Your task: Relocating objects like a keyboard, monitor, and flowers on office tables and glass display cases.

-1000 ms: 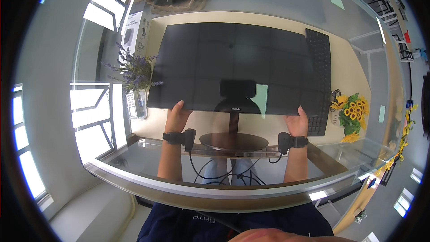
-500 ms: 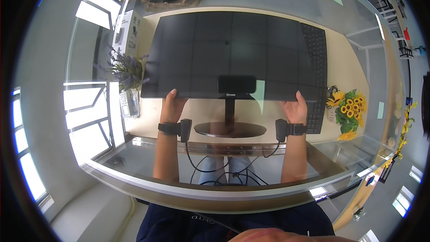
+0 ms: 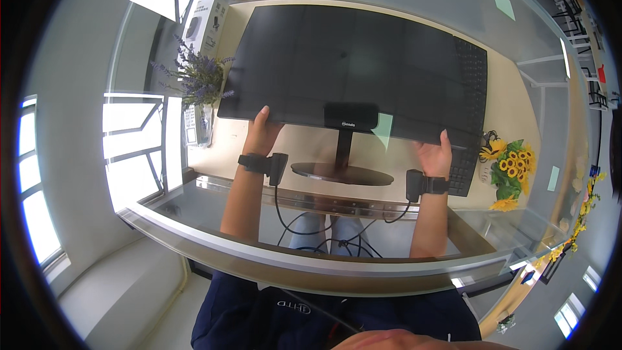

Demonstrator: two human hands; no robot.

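Observation:
A wide black monitor [image 3: 363, 58] stands on a short neck [image 3: 344, 149] and an oval base [image 3: 342, 174]. My left hand [image 3: 264, 135] grips its near lower edge towards the left, the thumb over the front and the other fingers tucked beneath. Towards the right end of that same edge, my right hand [image 3: 435, 155] holds on in a like manner, its thumb pointing up at the rim. Both wrists wear black straps with small boxes and cables. Partly covered by the monitor's right side, a black keyboard [image 3: 463, 172] lies on the pale tabletop.
Left of the monitor are a lavender bunch [image 3: 197, 78] and a white printed box [image 3: 206, 23]. Sunflowers [image 3: 515, 168] stand at the right. A clear-panelled frame with a metal rail [image 3: 311, 272] crosses in front of me, and dark cables [image 3: 343, 243] hang between my forearms.
The whole view has turned slightly, so the monitor and table appear shifted right and higher at the left. Both hands keep their hold on the monitor's lower edge.

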